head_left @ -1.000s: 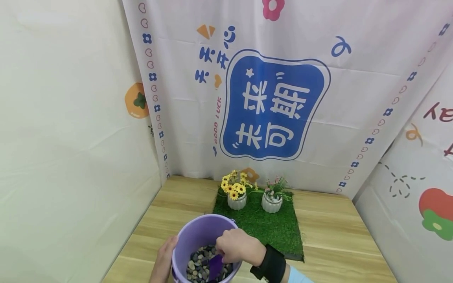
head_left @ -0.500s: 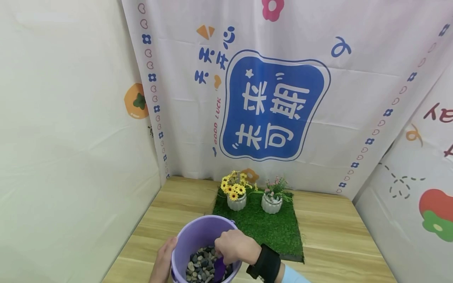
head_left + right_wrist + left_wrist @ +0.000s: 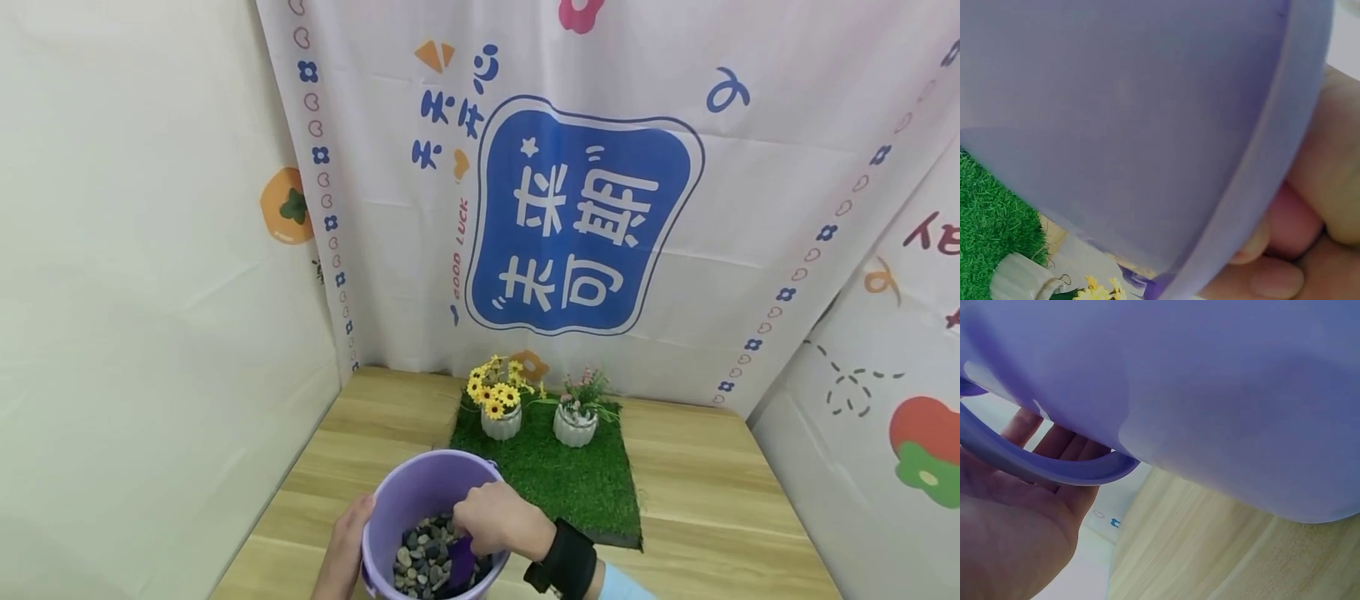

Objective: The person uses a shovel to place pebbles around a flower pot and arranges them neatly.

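Observation:
A light purple bucket (image 3: 442, 467), tilted toward me, holds many dark and tan pebbles (image 3: 417, 560). My right hand (image 3: 501, 521) reaches over its right rim and grips a dark purple scoop (image 3: 462, 563); part of the scoop's blade lies among the stones. In the right wrist view the bucket wall (image 3: 1116, 125) hides the scoop, and the curled fingers (image 3: 1275, 278) show past the rim. My left hand (image 3: 345, 546) rests against the bucket's left outer side. From the left wrist, its nearly straight fingers touch the wall, with the bucket's purple handle (image 3: 1041, 469) crossing in front.
Behind the bucket lies a green turf mat (image 3: 570, 483) on the wooden table (image 3: 712, 500). On it stand two white pots, one with yellow flowers (image 3: 498, 396), the other with pink flowers (image 3: 585, 396). Printed cloth walls (image 3: 750, 183) enclose the table's back and sides.
The scoop has shifted slightly among the pebbles, first rightward, then a little back left, and the right hand has moved slightly left. The left hand stays at the bucket's side. The head view has tilted slightly.

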`<control>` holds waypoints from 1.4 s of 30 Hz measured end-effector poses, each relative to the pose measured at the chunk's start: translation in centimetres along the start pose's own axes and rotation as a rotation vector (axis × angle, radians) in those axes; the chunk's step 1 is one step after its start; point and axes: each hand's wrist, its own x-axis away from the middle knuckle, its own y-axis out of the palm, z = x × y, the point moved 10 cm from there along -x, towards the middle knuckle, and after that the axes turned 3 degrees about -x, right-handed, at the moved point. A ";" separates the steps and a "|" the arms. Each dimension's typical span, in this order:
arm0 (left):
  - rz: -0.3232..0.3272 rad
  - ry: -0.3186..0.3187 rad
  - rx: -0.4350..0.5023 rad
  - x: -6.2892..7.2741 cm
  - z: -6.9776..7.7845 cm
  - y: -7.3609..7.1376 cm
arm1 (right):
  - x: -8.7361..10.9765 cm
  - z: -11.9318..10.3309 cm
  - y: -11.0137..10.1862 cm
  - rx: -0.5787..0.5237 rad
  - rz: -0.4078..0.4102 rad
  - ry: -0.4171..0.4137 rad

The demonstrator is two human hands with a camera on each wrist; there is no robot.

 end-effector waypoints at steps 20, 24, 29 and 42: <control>-0.047 -0.006 0.066 -0.1 0.8 0.6 | -1.4 1.3 -0.7 -0.054 0.019 0.092; -0.063 -0.040 0.034 0.1 0.4 0.9 | -1.3 1.2 0.0 -0.046 -0.040 0.081; -0.092 -0.009 0.051 0.1 0.6 1.3 | -1.3 0.9 1.0 0.011 -0.179 0.124; -0.145 0.021 0.073 0.0 0.8 2.0 | -1.1 0.5 2.3 -0.010 0.034 0.062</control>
